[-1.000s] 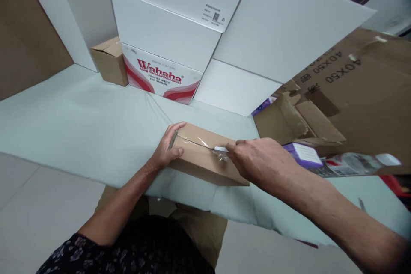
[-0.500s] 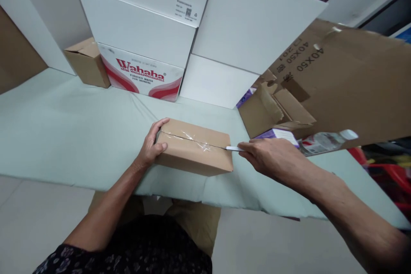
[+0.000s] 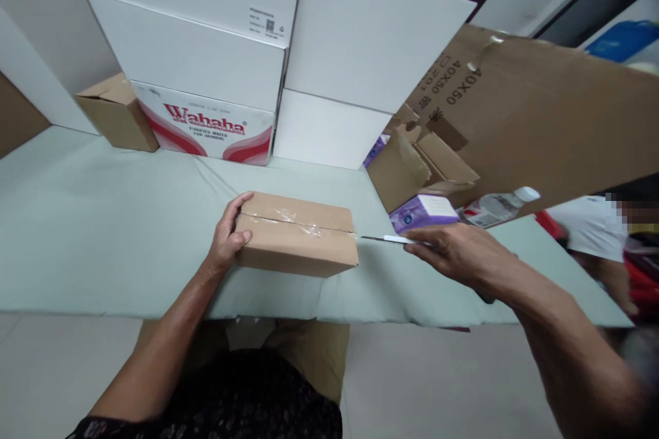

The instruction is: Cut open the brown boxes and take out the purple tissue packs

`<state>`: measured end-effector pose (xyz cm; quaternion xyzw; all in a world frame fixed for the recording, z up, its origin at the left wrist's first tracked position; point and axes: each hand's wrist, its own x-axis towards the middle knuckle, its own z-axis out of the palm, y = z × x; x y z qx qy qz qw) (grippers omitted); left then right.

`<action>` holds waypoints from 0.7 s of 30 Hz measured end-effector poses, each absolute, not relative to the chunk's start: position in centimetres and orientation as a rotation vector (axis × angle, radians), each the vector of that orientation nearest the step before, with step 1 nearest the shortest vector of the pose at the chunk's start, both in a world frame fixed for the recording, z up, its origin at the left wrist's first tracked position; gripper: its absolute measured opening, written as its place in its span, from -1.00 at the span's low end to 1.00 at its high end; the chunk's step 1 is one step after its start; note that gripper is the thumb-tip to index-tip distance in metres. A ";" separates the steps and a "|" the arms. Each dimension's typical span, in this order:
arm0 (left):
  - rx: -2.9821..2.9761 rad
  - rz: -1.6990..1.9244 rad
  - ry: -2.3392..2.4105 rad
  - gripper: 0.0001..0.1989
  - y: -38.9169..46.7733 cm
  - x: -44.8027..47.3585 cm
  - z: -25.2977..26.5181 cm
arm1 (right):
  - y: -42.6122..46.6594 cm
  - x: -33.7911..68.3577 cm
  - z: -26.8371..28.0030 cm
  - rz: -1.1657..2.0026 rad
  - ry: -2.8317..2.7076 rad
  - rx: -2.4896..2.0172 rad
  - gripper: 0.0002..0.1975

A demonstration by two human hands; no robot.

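One of the person's hands, the left hand, clasps the left end of a taped brown carton, thumb in front and fingers behind. The right hand is closed on a white-handled knife, its thin dark blade aimed at the carton's right end but just apart from it. The carton thus lies between the hands, near the front edge of the table; a strip of green cloth separates it from that edge. Wrinkled clear tape marks its top seam. Open cloth extends to its left and behind it. Beyond the right hand are a purple box, a clear bottle and an open brown carton. At the rear, a white-and-red carton reads "Wahaha", "Purified Water", beside a small brown box. White panels rise above, one bearing a QR code; large cardboard at right reads "40X50".
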<state>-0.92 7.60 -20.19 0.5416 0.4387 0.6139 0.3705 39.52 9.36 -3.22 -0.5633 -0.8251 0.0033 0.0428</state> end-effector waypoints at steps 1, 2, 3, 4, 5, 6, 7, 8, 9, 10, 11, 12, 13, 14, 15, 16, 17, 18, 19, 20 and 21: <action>1.377 1.586 1.126 -0.20 7.6 -0.9 -20.2 | 8.8 40.4 -3.5 0.107 -2.496 -1.777 -0.71; 1.366 1.595 1.126 -0.21 7.6 -0.9 -20.2 | 8.3 41.1 -4.0 0.202 -2.443 -1.840 -0.66; 1.357 1.604 1.128 -0.22 7.5 -0.8 -20.2 | 7.7 41.6 -4.8 0.279 -2.369 -1.900 -0.62; 1.349 1.608 1.131 -0.22 7.5 -0.8 -20.2 | 7.2 42.0 -5.8 0.321 -2.284 -1.943 -0.59; 1.345 1.609 1.133 -0.22 7.5 -0.8 -20.2 | 6.8 42.2 -7.0 0.344 -2.212 -1.968 -0.57; 1.346 1.606 1.133 -0.21 7.5 -0.8 -20.3 | 6.5 42.3 -8.3 0.347 -2.158 -1.982 -0.57; 1.350 1.602 1.134 -0.21 7.5 -0.8 -20.4 | 6.3 42.2 -9.6 0.333 -2.111 -1.998 -0.57; 1.357 1.599 1.137 -0.20 7.4 -0.8 -20.5 | 6.3 42.0 -10.8 0.308 -2.065 -2.032 -0.56; 1.366 1.601 1.142 -0.19 7.4 -0.8 -20.6 | 6.4 41.7 -11.9 0.273 -2.012 -2.084 -0.57; 1.376 1.606 1.146 -0.19 7.3 -0.8 -20.6 | 6.8 41.4 -12.8 0.232 -1.952 -2.146 -0.57; 1.384 1.613 1.148 -0.19 7.3 -0.8 -20.7 | 7.2 41.1 -13.6 0.196 -1.897 -2.205 -0.57; 1.389 1.626 1.148 -0.20 7.2 -0.7 -20.7 | 7.8 40.8 -14.2 0.170 -1.850 -2.252 -0.57; 1.390 1.640 1.143 -0.20 7.2 -0.7 -20.7 | 8.5 40.4 -14.8 0.154 -1.809 -2.286 -0.55; 1.391 1.653 1.137 -0.21 7.2 -0.7 -20.6 | 9.2 40.1 -15.3 0.143 -1.774 -2.309 -0.54; 1.389 1.663 1.133 -0.22 7.2 -0.6 -20.6 | 10.0 39.7 -15.8 0.137 -1.744 -2.326 -0.53; 1.381 1.672 1.133 -0.22 7.2 -0.6 -20.6 | 10.7 39.2 -16.4 0.134 -1.710 -2.348 -0.53; 1.369 1.679 1.137 -0.22 7.2 -0.6 -20.5 | 11.4 38.7 -16.9 0.133 -1.676 -2.373 -0.54; 1.357 1.680 1.142 -0.22 7.2 -0.6 -20.5 | 12.0 38.2 -17.5 0.135 -1.641 -2.398 -0.56; 1.346 1.678 1.146 -0.22 7.3 -0.6 -20.6 | 12.5 37.6 -18.0 0.140 -1.612 -2.421 -0.59; 1.338 1.676 1.148 -0.22 7.3 -0.6 -20.6 | 12.9 37.1 -18.5 0.148 -1.589 -2.440 -0.61; 1.335 1.675 1.148 -0.22 7.3 -0.6 -20.7 | 13.2 36.6 -18.9 0.155 -1.570 -2.455 -0.63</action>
